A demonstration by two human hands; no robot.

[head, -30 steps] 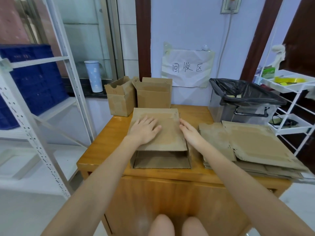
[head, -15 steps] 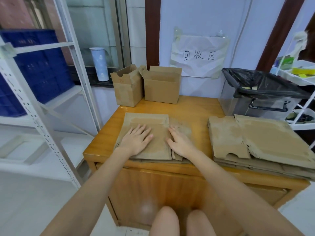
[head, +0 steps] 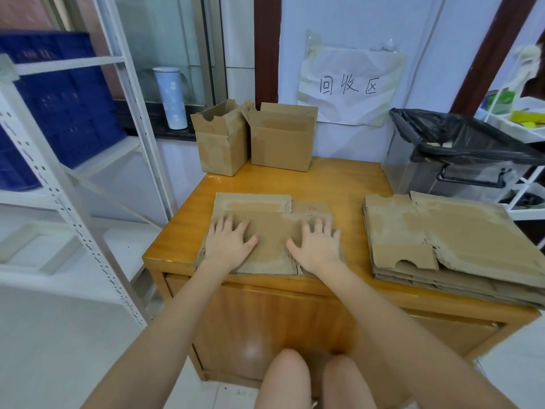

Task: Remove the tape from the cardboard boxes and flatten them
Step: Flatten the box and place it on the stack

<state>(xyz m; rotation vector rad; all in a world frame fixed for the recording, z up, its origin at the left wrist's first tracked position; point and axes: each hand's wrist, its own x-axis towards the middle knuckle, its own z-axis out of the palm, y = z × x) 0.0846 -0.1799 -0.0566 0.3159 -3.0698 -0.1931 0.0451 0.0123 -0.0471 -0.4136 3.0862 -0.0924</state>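
Flattened box [head: 269, 231] lying at the near edge of the wooden surface [head: 348, 184], long axis running left to right. Left hand [head: 228, 242] and right hand [head: 318, 243] rest palm-down on it, fingers [head: 320, 224] straight and spread, gripping nothing. The stack of flattened boxes [head: 460, 240] lies to the right, nearer the right hand; two upright boxes [head: 253, 137] stand at the far edge. The box appears fully collapsed, though its folds are hard to read.
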